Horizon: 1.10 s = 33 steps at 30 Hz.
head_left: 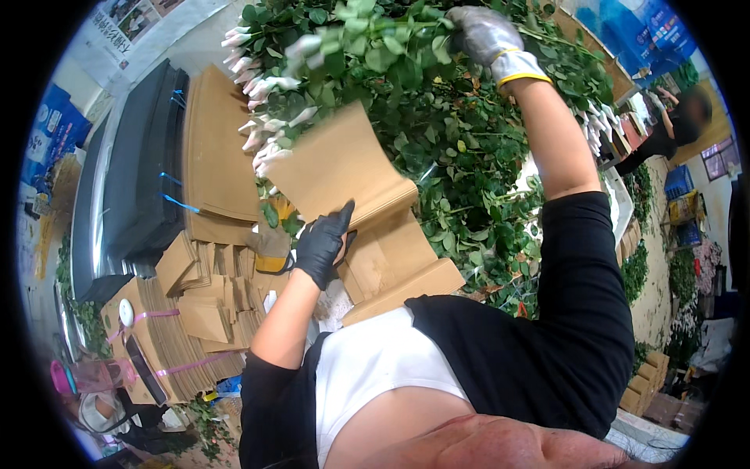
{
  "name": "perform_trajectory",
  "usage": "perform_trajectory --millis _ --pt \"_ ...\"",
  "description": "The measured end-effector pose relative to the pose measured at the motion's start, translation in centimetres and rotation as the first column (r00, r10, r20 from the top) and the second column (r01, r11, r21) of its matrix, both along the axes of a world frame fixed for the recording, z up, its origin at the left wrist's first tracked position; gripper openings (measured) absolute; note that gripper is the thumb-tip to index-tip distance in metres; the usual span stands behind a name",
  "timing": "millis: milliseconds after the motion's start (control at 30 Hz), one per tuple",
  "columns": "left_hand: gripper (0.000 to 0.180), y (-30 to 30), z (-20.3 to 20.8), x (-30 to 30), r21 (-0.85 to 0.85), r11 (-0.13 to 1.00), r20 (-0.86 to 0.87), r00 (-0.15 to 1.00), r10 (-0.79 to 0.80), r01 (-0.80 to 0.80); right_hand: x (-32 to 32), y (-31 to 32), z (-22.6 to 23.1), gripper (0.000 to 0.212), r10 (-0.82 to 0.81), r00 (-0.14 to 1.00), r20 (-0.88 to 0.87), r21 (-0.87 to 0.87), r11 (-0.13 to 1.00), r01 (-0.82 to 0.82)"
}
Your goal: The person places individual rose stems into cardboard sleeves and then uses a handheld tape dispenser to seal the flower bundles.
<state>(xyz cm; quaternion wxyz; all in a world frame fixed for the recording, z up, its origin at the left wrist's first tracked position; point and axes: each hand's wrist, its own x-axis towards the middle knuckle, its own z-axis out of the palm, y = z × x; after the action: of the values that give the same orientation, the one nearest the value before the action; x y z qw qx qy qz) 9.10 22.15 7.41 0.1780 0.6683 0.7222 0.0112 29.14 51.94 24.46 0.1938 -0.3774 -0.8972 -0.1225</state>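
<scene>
My right hand [486, 37], in a grey glove with a yellow-edged cuff, is raised at the far side. It is closed round the stems of leafy roses [391, 48], whose heads in pale sleeves point left and are blurred. My left hand [321, 248], in a black glove, grips the left side of a creased brown cardboard sheet [336, 168], with the index finger laid along it. The sheet's upper panel stands tilted up, over a lower cardboard part [394, 250] close to my body. Some left fingertips are hidden.
A heap of leafy rose stems [445, 156] spreads behind the cardboard. On the left stand stacked cardboard sheets [219, 148], a dark stack [144, 164] and bundled cardboard pieces [168, 336]. A yellow-and-grey glove [273, 248] lies beside them. Another person [687, 117] is at the far right.
</scene>
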Motion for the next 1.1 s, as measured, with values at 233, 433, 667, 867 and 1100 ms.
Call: perform_trajectory --millis 233,433,667,867,1100 --pt "0.058 -1.5 -1.1 1.4 0.519 0.844 -0.282 0.959 0.020 0.135 0.4 -2.3 -4.5 0.022 0.013 0.996 0.088 -0.206 0.978 0.005" --pt "0.019 -5.3 -6.3 2.7 0.270 0.942 0.587 0.742 -0.325 0.199 1.4 -4.9 -4.4 0.021 -0.113 0.992 0.064 -0.196 0.973 0.124" --pt "0.014 -7.4 -14.0 1.1 0.457 0.889 0.636 0.690 -0.345 0.023 8.3 -15.2 -2.8 0.034 0.437 0.879 -0.189 0.350 0.867 -0.356" --pt "0.045 -6.4 -13.3 -2.3 -0.285 0.957 0.958 -0.041 0.283 -0.059 12.8 -20.2 -17.9 0.041 -0.079 0.941 0.330 -0.594 0.757 0.272" --pt "0.043 -8.4 -11.2 -1.8 -0.105 0.994 0.908 0.405 0.111 -0.038 8.1 -18.7 -12.2 0.036 0.096 0.975 -0.199 -0.316 0.936 -0.157"
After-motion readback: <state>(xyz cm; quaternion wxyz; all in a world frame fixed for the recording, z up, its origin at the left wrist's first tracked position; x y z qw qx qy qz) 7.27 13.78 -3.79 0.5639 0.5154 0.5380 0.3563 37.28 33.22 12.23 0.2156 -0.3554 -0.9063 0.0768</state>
